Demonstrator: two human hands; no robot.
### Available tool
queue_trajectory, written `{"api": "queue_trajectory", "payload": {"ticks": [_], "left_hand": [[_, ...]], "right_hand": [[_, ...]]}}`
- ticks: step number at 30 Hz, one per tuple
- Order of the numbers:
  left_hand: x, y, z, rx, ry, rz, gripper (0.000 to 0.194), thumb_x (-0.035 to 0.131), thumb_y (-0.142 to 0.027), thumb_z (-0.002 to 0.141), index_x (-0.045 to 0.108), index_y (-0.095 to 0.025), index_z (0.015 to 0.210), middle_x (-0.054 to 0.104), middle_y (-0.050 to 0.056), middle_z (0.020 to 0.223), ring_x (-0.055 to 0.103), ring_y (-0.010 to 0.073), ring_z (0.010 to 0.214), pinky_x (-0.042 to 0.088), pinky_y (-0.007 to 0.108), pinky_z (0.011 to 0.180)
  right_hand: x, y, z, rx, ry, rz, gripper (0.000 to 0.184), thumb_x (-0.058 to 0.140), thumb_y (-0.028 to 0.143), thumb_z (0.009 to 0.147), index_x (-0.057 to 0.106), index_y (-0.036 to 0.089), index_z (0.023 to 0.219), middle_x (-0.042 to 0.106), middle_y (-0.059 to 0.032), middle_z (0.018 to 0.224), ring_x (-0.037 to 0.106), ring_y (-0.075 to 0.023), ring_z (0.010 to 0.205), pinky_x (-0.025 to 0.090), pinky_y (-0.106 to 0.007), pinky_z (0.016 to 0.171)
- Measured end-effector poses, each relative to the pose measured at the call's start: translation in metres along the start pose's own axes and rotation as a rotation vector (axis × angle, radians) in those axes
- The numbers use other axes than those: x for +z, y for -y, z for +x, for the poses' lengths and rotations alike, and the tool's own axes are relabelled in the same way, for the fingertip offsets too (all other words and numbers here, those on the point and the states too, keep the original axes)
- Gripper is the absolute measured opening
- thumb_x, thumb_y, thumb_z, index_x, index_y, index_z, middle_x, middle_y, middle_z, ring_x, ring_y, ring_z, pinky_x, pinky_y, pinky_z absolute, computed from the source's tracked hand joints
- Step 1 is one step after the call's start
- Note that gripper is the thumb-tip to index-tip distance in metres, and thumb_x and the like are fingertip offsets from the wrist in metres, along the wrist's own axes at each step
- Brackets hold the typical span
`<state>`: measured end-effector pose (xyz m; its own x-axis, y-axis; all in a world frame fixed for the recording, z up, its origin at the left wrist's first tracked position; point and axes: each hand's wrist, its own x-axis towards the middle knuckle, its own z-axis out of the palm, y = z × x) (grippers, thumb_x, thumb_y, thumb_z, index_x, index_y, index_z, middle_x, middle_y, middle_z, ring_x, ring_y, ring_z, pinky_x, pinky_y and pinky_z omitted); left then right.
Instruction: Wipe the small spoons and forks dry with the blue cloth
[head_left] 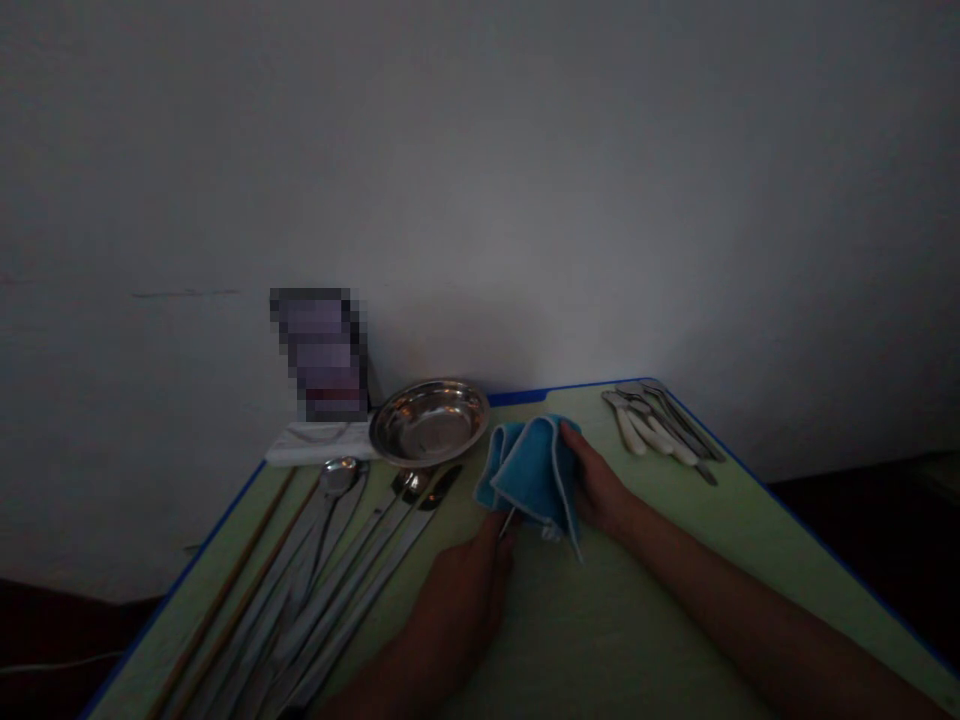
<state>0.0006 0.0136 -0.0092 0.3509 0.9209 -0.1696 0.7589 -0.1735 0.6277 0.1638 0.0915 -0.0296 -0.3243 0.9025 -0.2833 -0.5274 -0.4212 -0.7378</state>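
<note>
A blue cloth (534,470) with pale edging is bunched over the middle of the table, and my right hand (598,482) grips its right side with fingers partly hidden behind it. My left hand (474,575) is closed around a thin metal utensil (509,521) just below the cloth. The utensil's far end is hidden in the cloth's folds, so its kind does not show. Left of my left hand lies a row of metal spoons (341,474) and table knives (441,490), with wooden chopsticks (238,570) at the row's outer side.
A round steel bowl (435,432) stands at the back of the green, blue-edged table (592,620). Beside it, a pixelated upright phone-like object (322,350) rests by a white folded item (315,446). More cutlery (654,425), some white-handled, lies at back right. A wall borders the far edge.
</note>
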Motion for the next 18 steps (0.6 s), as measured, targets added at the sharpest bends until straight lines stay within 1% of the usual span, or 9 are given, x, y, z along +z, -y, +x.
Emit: {"api": "queue_trajectory", "payload": {"ticks": [2, 4, 6, 9, 10, 12, 15, 18], "left_hand": [[0.001, -0.002, 0.0, 0.001, 0.002, 0.054, 0.033, 0.026, -0.023, 0.09, 0.04, -0.018, 0.119, 0.068, 0.009, 0.084, 0.065, 0.0231, 0.07, 0.046, 0.03, 0.061], [0.002, -0.003, -0.001, 0.016, -0.014, 0.106, 0.032, 0.024, -0.023, 0.09, 0.043, -0.017, 0.115, 0.068, 0.009, 0.081, 0.065, 0.023, 0.068, 0.046, 0.029, 0.059], [0.004, -0.002, -0.002, 0.012, -0.022, 0.166, 0.031, 0.023, -0.023, 0.091, 0.043, -0.018, 0.114, 0.069, 0.008, 0.079, 0.066, 0.0231, 0.066, 0.046, 0.029, 0.057], [0.008, 0.0, -0.001, 0.004, -0.019, 0.303, 0.03, 0.026, -0.022, 0.09, 0.042, -0.019, 0.115, 0.07, 0.008, 0.079, 0.067, 0.0247, 0.067, 0.046, 0.03, 0.056], [0.009, 0.001, -0.001, 0.015, -0.016, 0.351, 0.03, 0.027, -0.022, 0.09, 0.042, -0.018, 0.115, 0.07, 0.009, 0.08, 0.067, 0.0249, 0.068, 0.047, 0.031, 0.057], [0.01, 0.002, 0.0, 0.034, -0.012, 0.418, 0.03, 0.028, -0.022, 0.089, 0.043, -0.018, 0.115, 0.07, 0.009, 0.079, 0.067, 0.0246, 0.067, 0.047, 0.031, 0.058], [0.01, 0.0, -0.002, 0.038, -0.025, 0.42, 0.03, 0.026, -0.025, 0.091, 0.044, -0.019, 0.113, 0.071, 0.008, 0.076, 0.067, 0.0245, 0.065, 0.047, 0.031, 0.057], [0.007, -0.004, -0.004, 0.025, -0.028, 0.345, 0.03, 0.026, -0.028, 0.091, 0.045, -0.019, 0.111, 0.071, 0.008, 0.077, 0.067, 0.0254, 0.067, 0.047, 0.033, 0.059]], "right_hand": [[0.001, 0.0, -0.001, 0.002, -0.048, -0.063, 0.025, 0.061, 0.039, 0.067, 0.062, 0.018, 0.08, 0.067, -0.0017, 0.071, 0.063, -0.0198, 0.077, 0.047, -0.034, 0.078], [0.002, 0.001, -0.002, 0.007, -0.084, -0.083, 0.019, 0.061, 0.033, 0.066, 0.062, 0.018, 0.077, 0.067, -0.0002, 0.067, 0.063, -0.0188, 0.072, 0.047, -0.034, 0.076], [0.002, 0.002, -0.003, 0.029, -0.079, -0.036, 0.02, 0.058, 0.037, 0.068, 0.061, 0.019, 0.076, 0.066, 0.0001, 0.067, 0.063, -0.0184, 0.073, 0.047, -0.033, 0.075], [0.003, 0.004, -0.004, 0.067, -0.06, 0.01, 0.031, 0.053, 0.049, 0.07, 0.06, 0.019, 0.077, 0.065, -0.0005, 0.066, 0.062, -0.0183, 0.073, 0.047, -0.032, 0.073], [0.004, 0.005, -0.005, 0.08, -0.074, -0.008, 0.032, 0.053, 0.05, 0.07, 0.06, 0.019, 0.077, 0.065, -0.0004, 0.065, 0.062, -0.018, 0.072, 0.047, -0.032, 0.071], [0.005, 0.007, -0.006, 0.094, -0.133, -0.079, 0.029, 0.056, 0.047, 0.068, 0.059, 0.019, 0.075, 0.064, 0.0006, 0.063, 0.061, -0.0162, 0.066, 0.047, -0.029, 0.067], [0.005, 0.008, -0.006, 0.081, -0.209, -0.157, 0.023, 0.057, 0.041, 0.067, 0.058, 0.019, 0.072, 0.061, 0.0025, 0.058, 0.058, -0.0132, 0.056, 0.047, -0.026, 0.061], [0.003, 0.006, -0.004, 0.067, -0.213, -0.2, 0.02, 0.056, 0.038, 0.067, 0.057, 0.019, 0.07, 0.06, 0.003, 0.055, 0.055, -0.012, 0.049, 0.046, -0.026, 0.054]]}}
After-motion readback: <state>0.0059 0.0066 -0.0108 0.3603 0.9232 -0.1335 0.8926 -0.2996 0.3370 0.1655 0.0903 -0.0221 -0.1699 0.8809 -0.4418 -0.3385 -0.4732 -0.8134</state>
